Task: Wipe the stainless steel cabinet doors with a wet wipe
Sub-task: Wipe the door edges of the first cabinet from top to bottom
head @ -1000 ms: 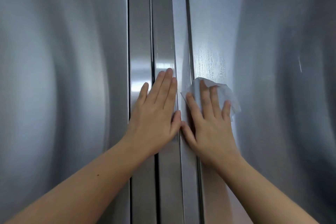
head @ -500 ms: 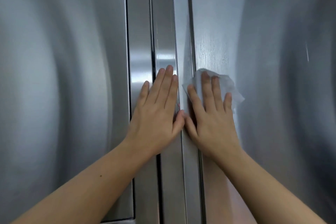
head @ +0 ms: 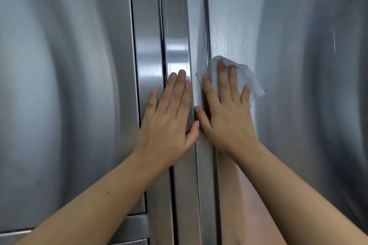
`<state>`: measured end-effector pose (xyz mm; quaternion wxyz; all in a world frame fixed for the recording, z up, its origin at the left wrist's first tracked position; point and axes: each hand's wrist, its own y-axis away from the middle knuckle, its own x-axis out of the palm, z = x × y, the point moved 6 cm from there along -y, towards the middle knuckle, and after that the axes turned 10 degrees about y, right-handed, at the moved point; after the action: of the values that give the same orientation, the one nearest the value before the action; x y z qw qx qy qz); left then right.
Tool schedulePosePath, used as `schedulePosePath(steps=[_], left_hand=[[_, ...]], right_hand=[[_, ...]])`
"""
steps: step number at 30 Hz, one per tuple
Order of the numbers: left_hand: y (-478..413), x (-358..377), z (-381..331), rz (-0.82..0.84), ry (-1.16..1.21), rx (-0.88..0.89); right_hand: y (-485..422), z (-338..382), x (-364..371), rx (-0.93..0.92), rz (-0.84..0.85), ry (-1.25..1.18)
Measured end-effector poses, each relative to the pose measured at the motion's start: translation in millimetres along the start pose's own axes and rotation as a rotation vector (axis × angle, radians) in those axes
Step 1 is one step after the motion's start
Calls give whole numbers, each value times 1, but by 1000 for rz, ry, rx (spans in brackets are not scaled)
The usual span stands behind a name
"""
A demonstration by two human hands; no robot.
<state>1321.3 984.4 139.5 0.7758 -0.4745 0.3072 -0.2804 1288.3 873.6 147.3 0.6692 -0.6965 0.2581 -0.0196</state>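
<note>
Two stainless steel cabinet doors fill the view: the left door point(head: 59, 85) and the right door point(head: 308, 85), meeting at vertical handle strips point(head: 175, 36) in the middle. My left hand point(head: 171, 117) lies flat on those strips, fingers together and pointing up, holding nothing. My right hand point(head: 227, 113) presses a white wet wipe point(head: 251, 83) flat against the right door's inner edge, fingers spread over it. A streaky damp patch point(head: 231, 36) shows on the right door above the wipe.
The left door's bottom edge point(head: 135, 215) and a steel frame rail point(head: 129, 228) below it show at lower left. A thin pale scratch point(head: 334, 42) marks the right door. Both my forearms reach in from the bottom.
The view has tilted downward: the label and the doors' top edge have left the frame, and the left door's bottom edge appears. Both hands have moved down the doors, the wipe with the right.
</note>
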Motion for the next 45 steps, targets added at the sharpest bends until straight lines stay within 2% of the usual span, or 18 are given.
schedulePosePath(steps=[8,18,27,37,42,45], left_hand=[[13,1,-4,35,17,33],[27,3,-7,7,9,63],[54,10,-15,70,-10,79],[59,10,-18,51,-18,70],[71,14,-22,47,-13,55],[81,15,-24,58,5,58]], right_hand=[[65,7,13,-22,-12,75],[36,-1,9,-29,-28,22],[117,16,35,43,-37,75],[66,9,17,48,-25,-10],[108,14,29,39,-22,61],[145,21,37,6,43,118]])
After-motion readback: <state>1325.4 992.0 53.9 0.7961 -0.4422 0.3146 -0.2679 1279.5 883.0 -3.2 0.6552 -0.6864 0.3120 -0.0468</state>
